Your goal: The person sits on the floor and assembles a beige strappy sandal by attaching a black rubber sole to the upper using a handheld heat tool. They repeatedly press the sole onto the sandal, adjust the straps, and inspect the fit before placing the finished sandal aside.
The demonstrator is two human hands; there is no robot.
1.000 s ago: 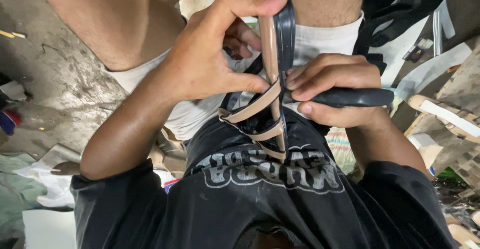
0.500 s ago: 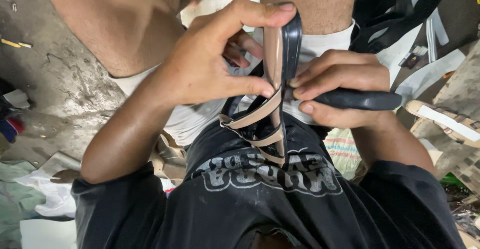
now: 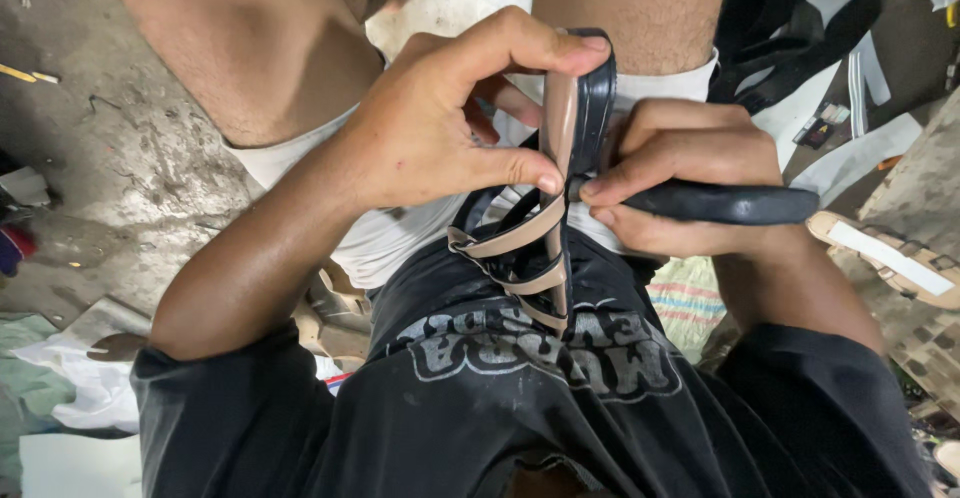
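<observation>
A sandal (image 3: 565,188) stands on its edge in the middle, just above the person's lap. It has a tan sole, a black bottom layer and tan straps (image 3: 520,258) that hang toward the black shirt (image 3: 520,408).

The left hand (image 3: 440,128) wraps over the far end of the sandal. Its fingers curl over the top and its thumb presses on the tan side, so the sandal is pinched between them.

The right hand (image 3: 680,173) is just to the right of the sandal and touches it. It is closed tight around a black handle (image 3: 720,203) that sticks out to the right. What the tip of the tool looks like is hidden behind the sandal.

Farther out, white shorts (image 3: 380,238) cover both legs. Another tan sandal (image 3: 885,253) lies to the right. Black strips (image 3: 800,53) lie at the far right. The grey floor (image 3: 120,158) is on the left, with white cloth (image 3: 85,388) near the left corner.
</observation>
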